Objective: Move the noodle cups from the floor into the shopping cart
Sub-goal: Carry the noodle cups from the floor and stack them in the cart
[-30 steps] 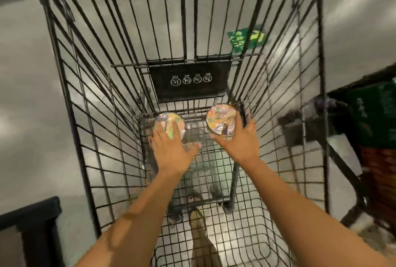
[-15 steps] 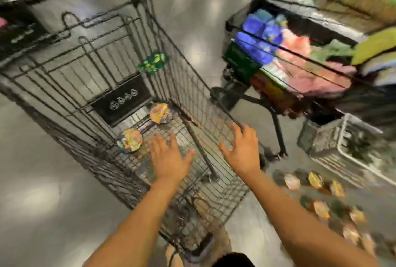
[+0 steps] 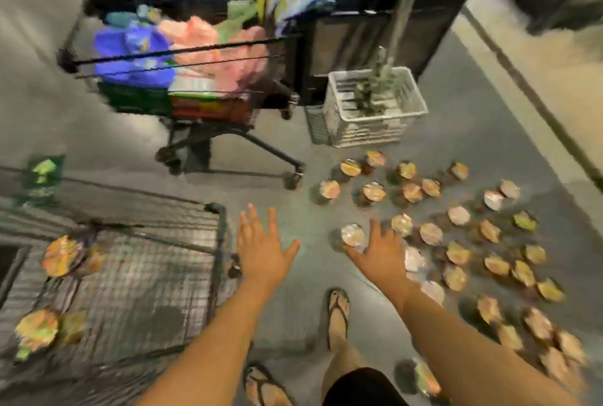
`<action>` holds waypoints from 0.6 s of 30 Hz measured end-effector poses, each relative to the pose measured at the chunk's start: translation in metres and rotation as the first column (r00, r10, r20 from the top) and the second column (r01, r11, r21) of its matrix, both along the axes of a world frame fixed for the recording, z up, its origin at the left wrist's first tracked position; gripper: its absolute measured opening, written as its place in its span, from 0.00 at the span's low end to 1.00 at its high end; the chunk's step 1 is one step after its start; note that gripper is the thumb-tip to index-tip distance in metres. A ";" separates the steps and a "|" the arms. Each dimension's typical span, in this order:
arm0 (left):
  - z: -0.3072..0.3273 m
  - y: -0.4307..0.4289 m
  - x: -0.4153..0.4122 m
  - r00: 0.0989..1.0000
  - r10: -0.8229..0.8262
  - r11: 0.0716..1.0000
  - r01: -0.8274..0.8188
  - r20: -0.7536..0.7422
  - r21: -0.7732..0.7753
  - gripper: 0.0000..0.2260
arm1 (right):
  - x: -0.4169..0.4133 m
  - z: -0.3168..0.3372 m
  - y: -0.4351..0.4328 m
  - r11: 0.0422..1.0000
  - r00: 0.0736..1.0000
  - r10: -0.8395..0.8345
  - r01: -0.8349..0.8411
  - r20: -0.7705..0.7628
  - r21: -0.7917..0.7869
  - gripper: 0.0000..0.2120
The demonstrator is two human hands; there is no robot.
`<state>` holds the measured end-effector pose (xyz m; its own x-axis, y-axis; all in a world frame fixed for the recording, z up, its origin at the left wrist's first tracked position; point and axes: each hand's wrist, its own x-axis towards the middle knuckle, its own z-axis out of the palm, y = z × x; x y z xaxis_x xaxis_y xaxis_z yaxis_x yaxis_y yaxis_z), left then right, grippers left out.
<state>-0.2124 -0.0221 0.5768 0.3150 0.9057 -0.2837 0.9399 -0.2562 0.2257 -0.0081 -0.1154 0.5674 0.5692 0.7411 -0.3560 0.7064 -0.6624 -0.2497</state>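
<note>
Several noodle cups with foil lids stand on the grey floor at the right; the nearest cup (image 3: pixel 352 235) is just left of my right hand. My right hand (image 3: pixel 381 255) is spread open above the floor beside that cup, holding nothing. My left hand (image 3: pixel 262 247) is also open with straight fingers, hanging over bare floor just right of the shopping cart (image 3: pixel 215 236). Two noodle cups lie inside the cart's wire basket, one cup (image 3: pixel 60 255) further in and another cup (image 3: pixel 37 329) nearer me. The frame is blurred by motion.
A second cart (image 3: pixel 182 56) loaded with coloured packages stands ahead, wheels near the cups. A white plastic crate (image 3: pixel 375 131) sits on the floor behind the cups. Dark shelving runs along the back. My sandalled feet (image 3: pixel 337 314) stand between cart and cups.
Both hands let go of the two cups in the cart and came out empty. My view swung right from the cart to the cups on the floor, hands moving with it.
</note>
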 end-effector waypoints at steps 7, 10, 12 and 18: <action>-0.048 -0.006 0.129 0.967 -0.244 0.965 0.234 -0.079 -0.117 0.41 | 0.121 -0.037 -0.040 0.966 0.993 -0.116 0.110 -0.014 -0.234 0.46; -0.074 -0.004 0.171 0.925 -0.350 0.928 0.321 -0.147 -0.191 0.43 | 0.163 -0.055 -0.046 0.953 0.991 -0.128 0.114 -0.029 -0.282 0.48; -0.090 -0.003 0.194 0.905 -0.396 0.906 0.355 -0.159 -0.231 0.44 | 0.183 -0.069 -0.050 0.941 0.989 -0.143 0.127 -0.028 -0.314 0.49; -0.169 0.006 0.246 0.845 -0.510 0.836 0.440 -0.164 -0.328 0.46 | 0.221 -0.153 -0.058 0.898 0.957 -0.274 0.217 -0.100 -0.382 0.52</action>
<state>0.0341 -0.0160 0.4078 0.5785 0.5383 -0.6128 0.7498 -0.6468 0.1397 0.2128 -0.1734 0.4143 0.6361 0.3878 -0.6671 0.4835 -0.8741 -0.0471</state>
